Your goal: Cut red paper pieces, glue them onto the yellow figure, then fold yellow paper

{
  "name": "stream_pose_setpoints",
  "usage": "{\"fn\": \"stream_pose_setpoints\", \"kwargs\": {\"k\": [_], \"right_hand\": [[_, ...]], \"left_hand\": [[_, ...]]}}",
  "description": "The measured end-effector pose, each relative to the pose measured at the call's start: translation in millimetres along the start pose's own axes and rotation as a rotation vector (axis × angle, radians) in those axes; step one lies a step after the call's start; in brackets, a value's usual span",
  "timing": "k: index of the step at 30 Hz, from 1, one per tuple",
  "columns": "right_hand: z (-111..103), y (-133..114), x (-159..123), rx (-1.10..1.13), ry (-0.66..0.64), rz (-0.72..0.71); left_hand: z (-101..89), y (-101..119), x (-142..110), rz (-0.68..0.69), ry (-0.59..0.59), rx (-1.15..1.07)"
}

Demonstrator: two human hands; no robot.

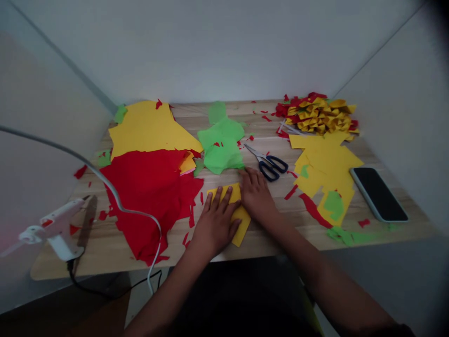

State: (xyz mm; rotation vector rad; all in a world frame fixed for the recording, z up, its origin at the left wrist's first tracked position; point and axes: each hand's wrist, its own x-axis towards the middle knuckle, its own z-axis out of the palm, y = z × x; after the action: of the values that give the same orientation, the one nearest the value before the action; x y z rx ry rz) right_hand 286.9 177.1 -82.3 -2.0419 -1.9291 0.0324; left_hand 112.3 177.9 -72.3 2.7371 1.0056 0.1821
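A small piece of yellow paper (242,228) lies at the front middle of the table, partly hidden under my hands. My left hand (216,222) rests flat on it with the fingers spread. At the paper's upper right edge, my right hand (258,195) lies low with its fingers stretched forward and close together; its thumb is hard to see. Just beyond the right hand lie scissors (268,164) with dark blue handles, their blades pointing to the back left. Green paper pieces (222,145) sit beyond my hands.
Red sheets (147,196) and a yellow sheet (150,128) cover the left side. A white glue gun (61,227) stands at far left, near a grey cable (119,203). On the right are yellow cut pieces (322,159), folded yellow-red paper (321,114) and a phone (379,194).
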Motion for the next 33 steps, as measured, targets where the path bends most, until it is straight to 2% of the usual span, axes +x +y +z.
{"fn": "stream_pose_setpoints", "kwargs": {"k": [6, 8, 11, 17, 20, 23, 29, 31, 33], "right_hand": [[-3.0, 0.8, -55.5, 0.032, -0.014, -0.048], [-3.7, 0.4, -66.9, 0.041, -0.018, -0.023], [-2.8, 0.4, -61.2, 0.038, -0.018, -0.014], [2.3, 5.1, -14.9, 0.032, -0.010, -0.043], [3.4, 7.1, -1.5, 0.055, 0.018, -0.049], [3.0, 7.9, -6.0, 0.084, 0.046, -0.058], [-0.9, 4.3, -50.0, 0.088, 0.001, -0.084], [-1.2, 2.9, -52.4, 0.084, -0.004, -0.073], [-0.1, 2.3, -42.2, 0.070, -0.004, -0.068]], "left_hand": [[-1.6, -0.9, -0.9, -0.013, -0.010, -0.032], [-1.8, -2.3, -0.7, -0.006, -0.012, -0.046], [-2.1, -3.5, -0.1, 0.005, -0.018, -0.059], [-0.9, -1.4, -0.1, -0.065, -0.007, -0.087], [-1.5, -0.9, -0.2, -0.054, -0.009, -0.089], [-3.4, -1.0, -0.1, -0.015, -0.024, -0.072], [-4.2, -2.0, -0.5, -0.007, -0.014, -0.078], [-3.9, -2.4, -0.7, 0.000, -0.011, -0.074], [-3.7, -2.8, -0.7, 0.003, -0.008, -0.068]]}}
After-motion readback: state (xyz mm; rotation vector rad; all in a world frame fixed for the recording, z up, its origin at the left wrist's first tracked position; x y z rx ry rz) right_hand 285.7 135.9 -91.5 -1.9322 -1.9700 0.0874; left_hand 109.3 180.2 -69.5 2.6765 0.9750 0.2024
